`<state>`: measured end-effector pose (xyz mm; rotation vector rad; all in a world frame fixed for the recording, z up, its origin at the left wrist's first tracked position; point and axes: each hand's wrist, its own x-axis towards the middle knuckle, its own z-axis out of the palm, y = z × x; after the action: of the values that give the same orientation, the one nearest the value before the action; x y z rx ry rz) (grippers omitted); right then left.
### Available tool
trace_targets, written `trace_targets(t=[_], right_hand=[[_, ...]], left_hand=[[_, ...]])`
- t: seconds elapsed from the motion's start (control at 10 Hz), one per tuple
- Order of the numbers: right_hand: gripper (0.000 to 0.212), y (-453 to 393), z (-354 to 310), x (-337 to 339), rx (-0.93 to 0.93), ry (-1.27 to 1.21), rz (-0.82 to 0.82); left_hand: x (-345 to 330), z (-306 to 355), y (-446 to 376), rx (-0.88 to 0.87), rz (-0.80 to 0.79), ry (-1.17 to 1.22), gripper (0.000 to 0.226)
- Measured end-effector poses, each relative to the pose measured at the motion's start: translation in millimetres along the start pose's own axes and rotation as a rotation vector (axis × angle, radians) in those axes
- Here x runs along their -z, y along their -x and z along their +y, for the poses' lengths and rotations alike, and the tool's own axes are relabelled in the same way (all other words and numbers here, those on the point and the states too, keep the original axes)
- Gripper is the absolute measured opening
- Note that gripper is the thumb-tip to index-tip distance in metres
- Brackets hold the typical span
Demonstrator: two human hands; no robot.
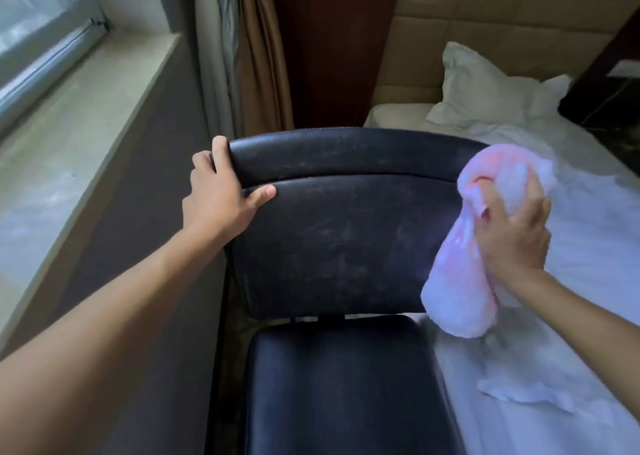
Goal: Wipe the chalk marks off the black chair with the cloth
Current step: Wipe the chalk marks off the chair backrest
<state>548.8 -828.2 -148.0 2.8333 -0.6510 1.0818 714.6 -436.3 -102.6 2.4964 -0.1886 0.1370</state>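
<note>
The black chair [339, 233] faces me, its padded backrest smeared with faint whitish chalk marks [332, 243] across the middle and along the top band. My left hand [221, 198] grips the backrest's upper left corner, fingers over the edge and thumb on the front. My right hand [512, 233] holds a bunched pink and white cloth [460, 281] against the backrest's right edge. The cloth hangs down past the backrest's lower right corner. The seat [343, 385] below looks dark and glossy.
A bed with white sheets [571, 316] and a pillow [485, 87] runs along the chair's right side. A windowsill [69, 136] and window are on the left, with curtains [242, 56] behind the chair. A narrow gap separates the chair from the left wall.
</note>
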Motion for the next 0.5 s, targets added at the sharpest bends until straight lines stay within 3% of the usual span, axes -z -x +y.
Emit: trace_targets(t=[0.1, 0.2, 0.3, 0.4, 0.5], right_hand=[[0.044, 31.1, -53.3, -16.1, -0.376, -0.121, 0.030], [0.053, 82.8, -116.4, -38.4, -0.626, -0.232, -0.021], [0.056, 154.4, -191.5, -59.6, -0.307, -0.424, -0.411], [0.056, 194.2, -225.6, -66.9, -0.007, -0.567, -0.703], [0.063, 208.6, -224.3, -60.3, 0.060, -0.532, -0.881]], left_hand=[[-4.3, -2.9, 0.2, -0.002, 0.040, 0.001, 0.091], [-9.9, -6.8, 6.5, -0.020, 0.080, 0.003, 0.093], [-11.6, -9.2, 9.5, -0.015, 0.116, 0.040, 0.100], [-27.3, -18.1, 28.5, -0.042, 0.150, 0.055, 0.098], [-46.5, -35.5, 51.5, -0.128, 0.215, 0.016, 0.085]])
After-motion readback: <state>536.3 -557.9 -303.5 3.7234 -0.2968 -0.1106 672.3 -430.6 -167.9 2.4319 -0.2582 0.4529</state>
